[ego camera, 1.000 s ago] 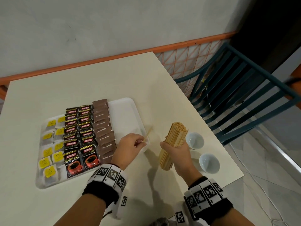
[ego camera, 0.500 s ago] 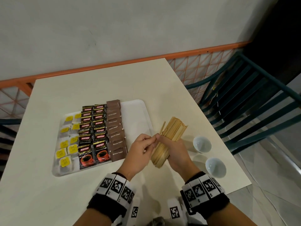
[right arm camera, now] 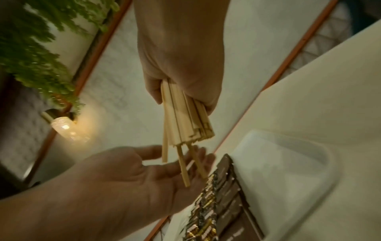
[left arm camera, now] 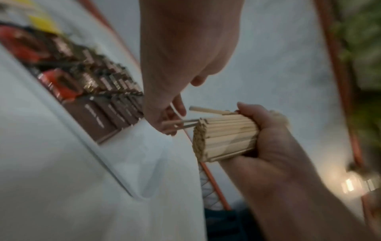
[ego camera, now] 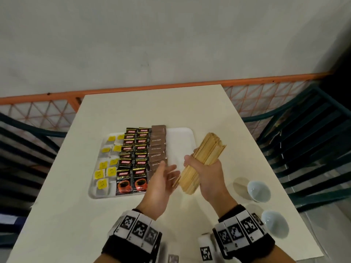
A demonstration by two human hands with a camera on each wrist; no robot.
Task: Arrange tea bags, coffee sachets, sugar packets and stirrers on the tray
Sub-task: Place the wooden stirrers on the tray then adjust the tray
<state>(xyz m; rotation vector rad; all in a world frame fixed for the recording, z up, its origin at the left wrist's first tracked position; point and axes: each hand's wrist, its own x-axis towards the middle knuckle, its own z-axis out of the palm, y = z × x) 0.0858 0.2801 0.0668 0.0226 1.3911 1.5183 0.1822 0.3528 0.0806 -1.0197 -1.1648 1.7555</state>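
My right hand (ego camera: 206, 168) grips a thick bundle of wooden stirrers (ego camera: 203, 158), tilted, just above the tray's right edge. A few stirrers (right arm camera: 183, 168) stick out of the bundle's lower end and touch the straight fingers of my left hand (ego camera: 171, 174), which is held flat beside it. The white tray (ego camera: 183, 134) holds rows of yellow-tagged tea bags (ego camera: 106, 166), black coffee sachets (ego camera: 133, 162) and brown sugar packets (ego camera: 158, 149). Its right strip is bare. The left wrist view shows the bundle (left arm camera: 226, 138) in my right hand (left arm camera: 266, 130).
Two small white bowls (ego camera: 258, 190) (ego camera: 274, 223) stand on the cream table (ego camera: 171, 107) near its right edge. Dark green slatted chairs stand to the right (ego camera: 303, 139) and left (ego camera: 22, 145). An orange mesh rail (ego camera: 256, 95) runs behind the table.
My left hand, which pinched a single stirrer by the tray, came to the bundle and now lies flat against stirrers sliding out of its lower end. The bundle has moved left, over the tray's edge.
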